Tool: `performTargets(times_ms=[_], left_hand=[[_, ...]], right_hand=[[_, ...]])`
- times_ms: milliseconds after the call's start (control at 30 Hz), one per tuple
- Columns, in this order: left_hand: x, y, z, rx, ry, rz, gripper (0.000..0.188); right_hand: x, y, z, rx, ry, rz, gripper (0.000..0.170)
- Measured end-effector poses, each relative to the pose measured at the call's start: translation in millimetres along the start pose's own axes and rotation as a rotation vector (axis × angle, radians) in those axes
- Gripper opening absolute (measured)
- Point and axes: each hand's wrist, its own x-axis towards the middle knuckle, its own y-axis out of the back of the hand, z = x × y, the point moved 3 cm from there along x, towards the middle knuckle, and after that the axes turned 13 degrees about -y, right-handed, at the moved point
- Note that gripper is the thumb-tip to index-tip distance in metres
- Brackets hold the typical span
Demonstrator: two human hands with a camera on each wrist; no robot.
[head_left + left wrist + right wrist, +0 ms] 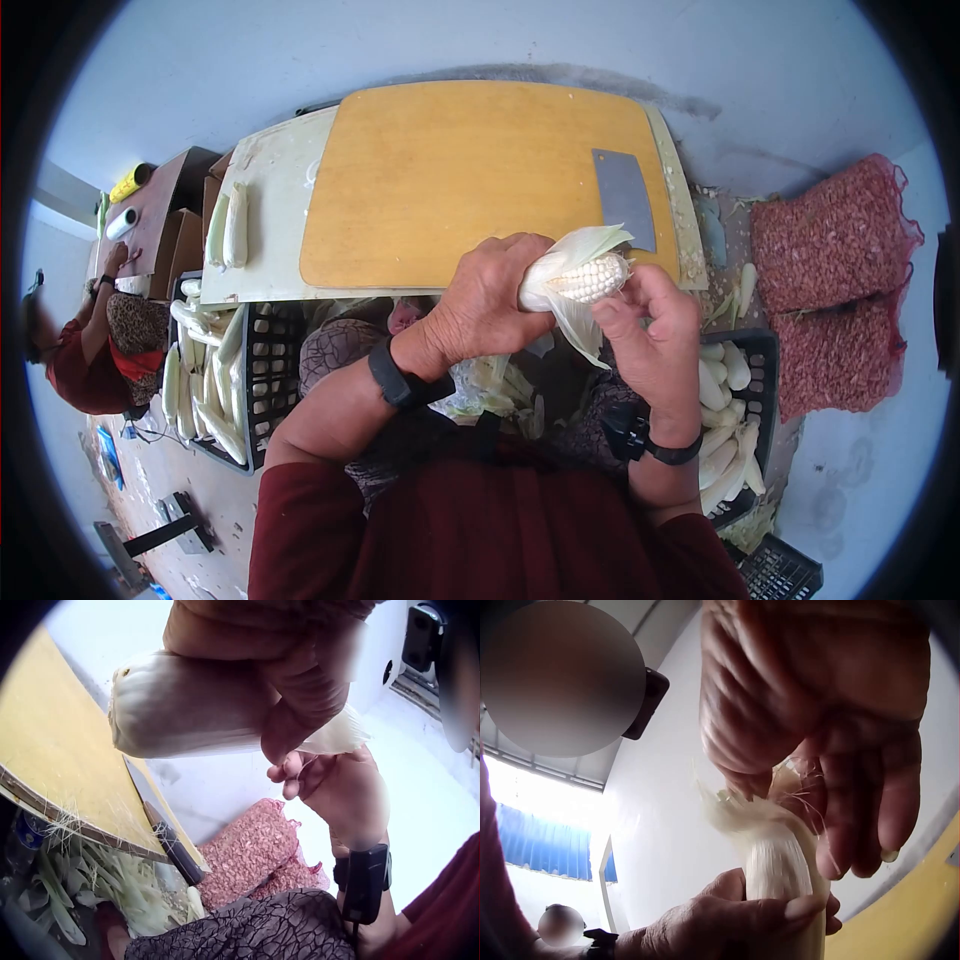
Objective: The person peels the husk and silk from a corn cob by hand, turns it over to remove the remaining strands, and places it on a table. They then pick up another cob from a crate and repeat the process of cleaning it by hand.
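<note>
An ear of white corn (600,276) is held over the front edge of the board, its kernels bare at the tip end and its pale husk (585,243) folded back around them. My left hand (490,295) grips the husked lower part, fingers wrapped round it, as the left wrist view also shows. At the tip, my right hand (655,325) pinches thin strands of corn silk (810,780) between thumb and fingers. Its other fingers (896,795) hang loosely beside the ear. From the right wrist view, husk hides most of the kernels.
A yellow board (470,180) lies on the table with a cleaver (625,195) at its right. Two ears (235,225) lie to the left. Black crates (272,350) of corn flank my legs. Red mesh sacks (830,240) stand right; another person (90,350) sits far left.
</note>
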Motion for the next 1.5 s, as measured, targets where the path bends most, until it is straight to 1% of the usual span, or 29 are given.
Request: performTargets(times_ms=[33,67,100,233,300,367,433,500,533,600,700,800,833,900,933,967,1000,1067,1133,1167,1233,1267,1333,1367,1433,1467,1500], left_hand=[[-0.2,-0.5,0.0,0.012,-0.022,0.003,0.044],[-0.3,-0.7,0.5,0.026,-0.045,0.007,0.043],[-0.4,-0.9,0.5,0.025,-0.044,0.007,0.043],[0.0,-1.0,2.2,0.055,-0.044,-0.003,0.044],[-0.1,1.3,2.2,0.052,-0.031,-0.01,0.044],[0.0,1.1,1.7,0.094,-0.03,-0.064,0.045],[0.7,1.9,1.9,0.105,-0.034,-0.076,0.045],[0.8,1.7,2.6,0.116,-0.037,-0.088,0.045],[0.6,1.0,3.1,0.107,-0.041,-0.091,0.046],[0.9,-0.1,3.1,0.097,-0.047,-0.093,0.046],[1.4,-1.3,2.6,0.086,-0.07,-0.087,0.047],[1.0,-1.1,0.6,0.116,-0.091,-0.101,0.047],[-0.2,-0.5,-1.2,0.132,-0.068,-0.094,0.047],[-2.8,0.3,-3.5,0.154,-0.042,-0.088,0.047],[-3.2,1.7,-4.7,0.119,-0.037,-0.05,0.047],[-3.2,2.9,-5.7,0.08,-0.033,-0.011,0.047],[-2.3,4.0,-5.3,0.08,-0.037,-0.014,0.047],[-2.1,6.7,-4.4,0.054,0.027,-0.028,0.048],[-2.3,5.9,-4.2,0.044,0.028,-0.013,0.048],[-2.3,5.9,-4.2,0.027,0.033,0.001,0.047],[-1.6,6.7,-2.8,-0.005,0.05,0.005,0.047],[-1.5,6.7,-2.7,-0.04,0.071,0.01,0.046],[-1.7,6.6,-3.6,-0.062,0.069,0.016,0.046],[-2.2,6.6,-4.0,-0.086,0.073,0.023,0.045],[-2.7,6.5,-2.9,-0.095,0.086,0.015,0.045],[-2.7,6.4,-2.8,-0.103,0.1,0.007,0.044],[-3.1,6.0,-2.6,-0.104,0.093,0.007,0.044]], right_hand=[[-0.6,-2.7,2.6,-0.001,-0.002,0.001,0.03],[-1.5,-6.4,4.4,-0.035,0.007,-0.004,0.026],[-2.2,-8.7,4.8,-0.069,0.016,-0.01,0.023],[-4.2,-9.2,-0.7,-0.112,0.063,-0.024,0.019],[-5.0,-8.9,0.5,-0.067,-0.021,-0.073,0.02],[-5.3,-7.8,1.8,-0.052,-0.042,-0.096,0.02],[-6.1,-6.7,1.0,-0.038,-0.065,-0.119,0.021],[-7.2,-5.6,-1.1,0.132,-0.193,-0.206,0.022],[-7.4,-3.7,-1.1,0.133,-0.195,-0.205,0.022],[-6.3,-0.5,-0.2,0.257,-0.23,-0.269,0.023],[-5.8,1.6,-1.7,0.29,-0.26,-0.285,0.023],[-6.1,9.7,-9.6,0.321,-0.217,-0.305,0.027],[-6.5,11.6,-9.5,0.321,-0.217,-0.305,0.027],[-6.4,19.1,-10.2,0.649,-0.142,-0.253,0.029],[-5.8,21.7,-8.2,0.694,-0.131,-0.263,0.029],[-5.5,21.6,-8.9,0.696,-0.128,-0.26,0.029],[-5.7,21.9,-10.9,0.689,-0.11,-0.262,0.029],[-7.8,22.4,-11.2,0.683,-0.091,-0.265,0.029],[-11.1,20.5,-12.3,0.706,-0.011,-0.352,0.022],[-12.6,20.5,-12.6,0.707,-0.004,-0.352,0.022],[-17.0,18.7,-12.7,0.802,-0.051,-0.417,0.001],[-17.9,18.4,-14.1,0.802,-0.047,-0.415,0.001],[-16.9,16.2,-12.5,0.605,-0.2,-0.307,0.016],[-15.9,13.7,-12.3,0.605,-0.196,-0.305,0.016],[-13.1,9.5,-6.6,0.39,-0.193,-0.172,0.018],[-12.5,7.1,-3.6,0.389,-0.189,-0.166,0.018],[-12.4,6.5,-1.6,0.346,-0.128,-0.11,0.023]])
